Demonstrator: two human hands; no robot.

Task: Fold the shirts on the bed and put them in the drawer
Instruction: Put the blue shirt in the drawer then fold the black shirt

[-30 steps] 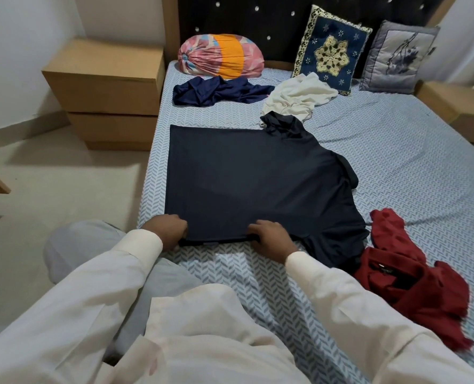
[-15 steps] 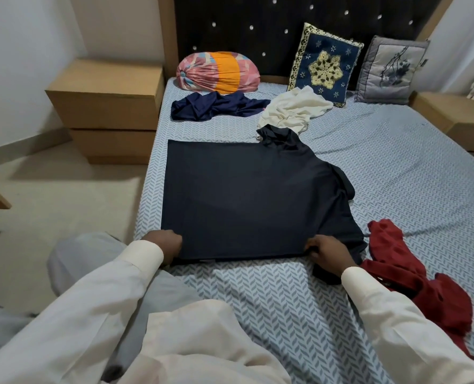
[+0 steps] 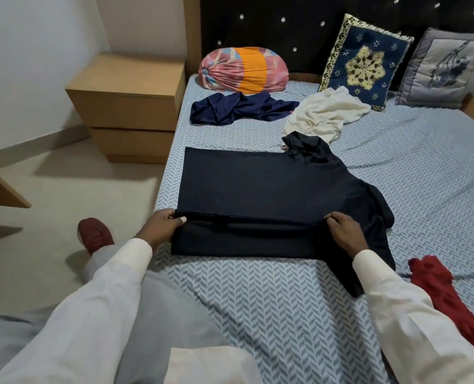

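Left hand [image 3: 166, 226] and right hand [image 3: 340, 231] each pinch the near folded edge of the black shirt [image 3: 258, 184], fingers curled on the cloth. They sit at its two ends, probably to keep the crease straight while the layer turns. The shirt lies flat on the bed [image 3: 285, 306], left side squared, right sleeve loose, with the navy shirt [image 3: 235, 108] and cream shirt [image 3: 321, 115] far and the red shirt [image 3: 438, 286] near right, all unfolded. Drawer unit [image 3: 130, 106] left of the bed: both fronts closed, contents unseen.
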